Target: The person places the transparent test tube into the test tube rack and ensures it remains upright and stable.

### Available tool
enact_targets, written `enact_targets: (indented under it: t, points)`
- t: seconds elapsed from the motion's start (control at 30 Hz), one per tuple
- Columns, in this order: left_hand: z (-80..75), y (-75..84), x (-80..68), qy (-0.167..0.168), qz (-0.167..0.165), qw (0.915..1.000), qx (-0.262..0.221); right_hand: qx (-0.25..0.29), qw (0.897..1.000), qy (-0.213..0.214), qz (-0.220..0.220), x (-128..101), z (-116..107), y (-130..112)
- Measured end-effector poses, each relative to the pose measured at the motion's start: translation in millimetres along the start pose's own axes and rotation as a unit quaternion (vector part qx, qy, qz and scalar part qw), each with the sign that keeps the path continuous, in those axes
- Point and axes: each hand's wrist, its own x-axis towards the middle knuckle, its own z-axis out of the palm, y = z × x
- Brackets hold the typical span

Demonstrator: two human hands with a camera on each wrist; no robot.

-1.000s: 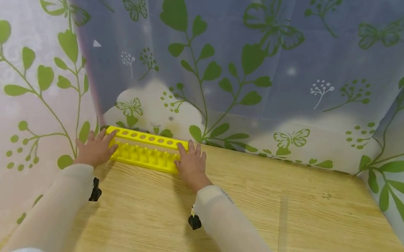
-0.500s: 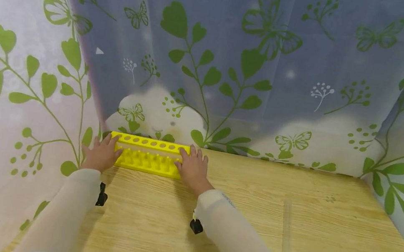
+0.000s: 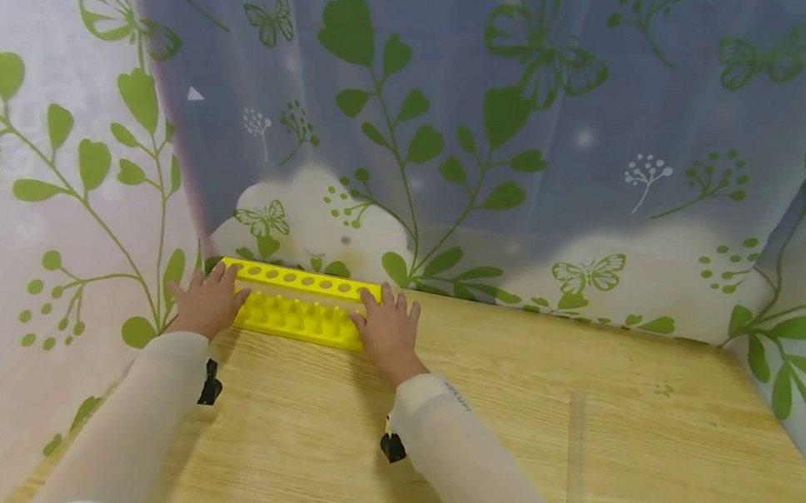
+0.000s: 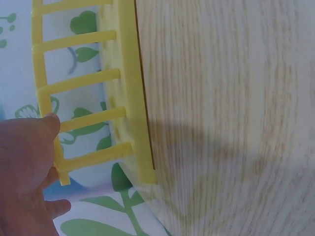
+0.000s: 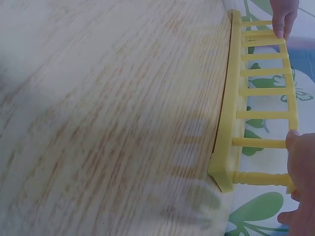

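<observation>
Standing at the far left corner of the light wood-grain surface (image 3: 502, 431), at about 11 o'clock in the head view, is a bright yellow plastic test-tube rack (image 3: 293, 309). Its top plate carries a single row of round holes; thin yellow posts join that plate to the base, which carries a row of short pegs. The rack's long axis runs from 9 o'clock to 3 o'clock, just beside the leaf-and-butterfly printed curtain (image 3: 508, 130). The left hand (image 3: 206, 304) holds the rack's 9 o'clock end, fingers curled against the top plate. The right hand (image 3: 387, 329) holds the 3 o'clock end, fingers laid over the top edge, gripping it.
</observation>
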Motion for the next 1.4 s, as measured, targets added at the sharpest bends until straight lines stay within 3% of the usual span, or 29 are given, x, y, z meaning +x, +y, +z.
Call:
enact_targets:
  t: [0.33,0.57,0.73,0.93,1.4]
  points:
    - [-11.0,1.6,-1.7,-0.019,-0.001,0.9997,0.016,-0.020,1.000,-0.002,-0.001,-2,-2,0]
    - [-15.2,5.7,-4.5,-0.036,0.002,0.9993,-0.001,-0.025,1.000,-0.008,-0.005,-4,-7,2]
    - [-11.8,10.2,-6.5,-0.025,0.007,0.9994,-0.021,-0.031,1.000,0.005,-0.005,-6,-10,7]
    - [-6.2,11.1,-14.6,-0.043,-0.010,0.9984,-0.035,-0.021,1.000,-0.005,-0.011,-10,-8,6]
    - [1.6,12.0,-15.0,-0.040,-0.021,0.9986,-0.029,-0.016,1.000,0.005,-0.010,-18,-6,9]
